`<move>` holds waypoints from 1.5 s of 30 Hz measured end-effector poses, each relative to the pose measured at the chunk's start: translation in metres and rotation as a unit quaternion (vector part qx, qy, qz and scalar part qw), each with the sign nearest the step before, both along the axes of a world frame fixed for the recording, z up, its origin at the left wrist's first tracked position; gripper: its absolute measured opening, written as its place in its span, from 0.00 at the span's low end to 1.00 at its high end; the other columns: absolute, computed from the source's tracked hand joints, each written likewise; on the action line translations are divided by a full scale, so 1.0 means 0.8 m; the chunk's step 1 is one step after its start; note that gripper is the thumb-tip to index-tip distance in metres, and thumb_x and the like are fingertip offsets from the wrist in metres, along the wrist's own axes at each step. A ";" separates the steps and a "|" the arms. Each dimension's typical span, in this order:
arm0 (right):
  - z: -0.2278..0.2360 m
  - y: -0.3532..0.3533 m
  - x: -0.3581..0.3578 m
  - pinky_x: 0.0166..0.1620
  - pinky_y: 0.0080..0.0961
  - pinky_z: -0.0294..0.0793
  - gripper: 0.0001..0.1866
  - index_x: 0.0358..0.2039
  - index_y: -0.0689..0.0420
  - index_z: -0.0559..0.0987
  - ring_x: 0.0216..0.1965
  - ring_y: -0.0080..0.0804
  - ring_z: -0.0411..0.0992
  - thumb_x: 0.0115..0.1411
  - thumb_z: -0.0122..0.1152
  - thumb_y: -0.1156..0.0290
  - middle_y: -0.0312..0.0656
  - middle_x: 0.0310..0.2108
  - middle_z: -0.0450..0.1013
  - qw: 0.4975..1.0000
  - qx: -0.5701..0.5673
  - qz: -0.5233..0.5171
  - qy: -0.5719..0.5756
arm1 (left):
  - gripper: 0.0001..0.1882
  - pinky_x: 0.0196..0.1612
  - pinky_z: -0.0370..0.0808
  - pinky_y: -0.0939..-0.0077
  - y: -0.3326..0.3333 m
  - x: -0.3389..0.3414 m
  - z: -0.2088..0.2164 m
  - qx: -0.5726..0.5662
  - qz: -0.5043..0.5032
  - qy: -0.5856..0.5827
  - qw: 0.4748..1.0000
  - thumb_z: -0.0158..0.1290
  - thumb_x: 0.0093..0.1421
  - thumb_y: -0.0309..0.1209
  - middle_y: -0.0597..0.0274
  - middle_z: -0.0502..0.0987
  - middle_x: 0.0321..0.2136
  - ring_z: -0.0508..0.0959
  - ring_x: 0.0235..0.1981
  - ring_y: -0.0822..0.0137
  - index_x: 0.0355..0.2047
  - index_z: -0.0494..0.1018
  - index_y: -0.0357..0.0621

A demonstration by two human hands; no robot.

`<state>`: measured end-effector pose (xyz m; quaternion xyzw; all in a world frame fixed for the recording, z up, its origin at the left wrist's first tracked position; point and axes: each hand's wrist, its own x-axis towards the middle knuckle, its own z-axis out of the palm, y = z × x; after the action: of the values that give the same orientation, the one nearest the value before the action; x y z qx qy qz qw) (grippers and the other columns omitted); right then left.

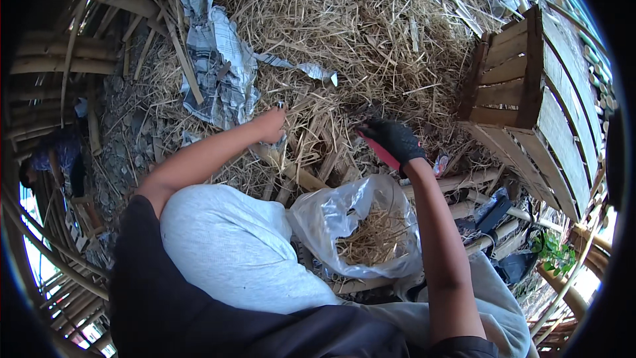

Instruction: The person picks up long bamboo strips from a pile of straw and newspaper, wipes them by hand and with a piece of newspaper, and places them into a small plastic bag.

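Note:
My left hand (270, 124), bare, is closed over the straw. Its fingers are curled, and a small pale bit shows at the fingertips that I cannot make out. My right hand (392, 143) wears a black and pink glove and reaches to a dark patch of the dry straw (371, 46). Its fingertips blend into that patch, so their grip is unclear. Between my forearms a clear plastic bag (311, 222) stands with its mouth spread, partly filled with straw (374, 235). Torn newspaper (222, 59) lies beyond my left hand.
A slatted wooden crate (530, 93) stands tilted at the right. Bamboo poles (457, 209) run beneath the bag and along the right. A bamboo frame (59, 53) borders the left, where another person (59, 159) is partly visible. A dark object (493, 212) lies near the crate.

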<state>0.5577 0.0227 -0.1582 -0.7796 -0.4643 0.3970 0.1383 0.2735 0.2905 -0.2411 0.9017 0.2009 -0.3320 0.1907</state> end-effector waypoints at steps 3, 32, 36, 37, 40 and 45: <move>0.037 -0.006 -0.020 0.57 0.45 0.76 0.32 0.56 0.45 0.82 0.52 0.54 0.79 0.66 0.54 0.35 0.51 0.50 0.81 1.000 -0.012 0.001 -0.013 | 0.39 0.58 0.76 0.52 -0.008 -0.012 -0.012 0.032 0.121 -0.048 0.991 0.67 0.60 0.38 0.33 0.72 0.55 0.77 0.55 0.37 0.61 0.61 0.27; -0.123 0.224 -0.193 0.30 0.40 0.76 0.31 0.39 0.59 0.83 0.27 0.37 0.77 0.62 0.68 0.39 0.44 0.31 0.79 0.729 0.070 -0.519 0.440 | 0.05 0.39 0.79 0.50 0.029 -0.034 0.061 0.026 0.030 -0.199 0.979 0.58 0.55 0.24 0.36 0.80 0.29 0.82 0.36 0.37 0.29 0.81 0.35; -0.187 0.250 -0.174 0.35 0.39 0.79 0.34 0.38 0.62 0.85 0.29 0.47 0.82 0.65 0.61 0.36 0.52 0.30 0.82 0.803 0.118 -0.505 0.293 | 0.05 0.42 0.77 0.53 0.027 -0.028 0.053 0.002 0.053 -0.227 0.972 0.60 0.56 0.24 0.39 0.80 0.30 0.81 0.38 0.39 0.32 0.80 0.35; -0.193 0.253 -0.162 0.37 0.39 0.79 0.34 0.39 0.62 0.85 0.32 0.48 0.82 0.66 0.60 0.37 0.53 0.32 0.83 0.814 0.122 -0.493 0.282 | 0.07 0.43 0.77 0.54 0.029 -0.027 0.051 -0.022 0.069 -0.271 0.960 0.61 0.56 0.25 0.41 0.80 0.32 0.82 0.40 0.42 0.35 0.79 0.36; -0.186 0.253 -0.083 0.40 0.40 0.79 0.33 0.43 0.64 0.85 0.39 0.50 0.84 0.66 0.62 0.40 0.55 0.38 0.83 0.859 0.132 -0.466 0.165 | 0.22 0.52 0.76 0.55 0.049 -0.021 0.047 -0.064 0.093 -0.269 0.956 0.66 0.57 0.30 0.48 0.78 0.44 0.80 0.50 0.48 0.50 0.74 0.37; -0.081 0.261 -0.040 0.32 0.37 0.75 0.23 0.39 0.60 0.85 0.29 0.37 0.78 0.64 0.71 0.50 0.47 0.31 0.81 0.784 0.172 -0.551 0.228 | 0.30 0.63 0.70 0.58 0.081 -0.087 0.067 -0.012 0.107 -0.262 0.959 0.65 0.61 0.35 0.46 0.71 0.55 0.73 0.60 0.46 0.59 0.66 0.39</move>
<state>0.5256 0.2317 -0.2233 -0.7527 0.0290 0.3333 0.5670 0.2036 0.3549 -0.1877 0.9278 0.2356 -0.0645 0.2821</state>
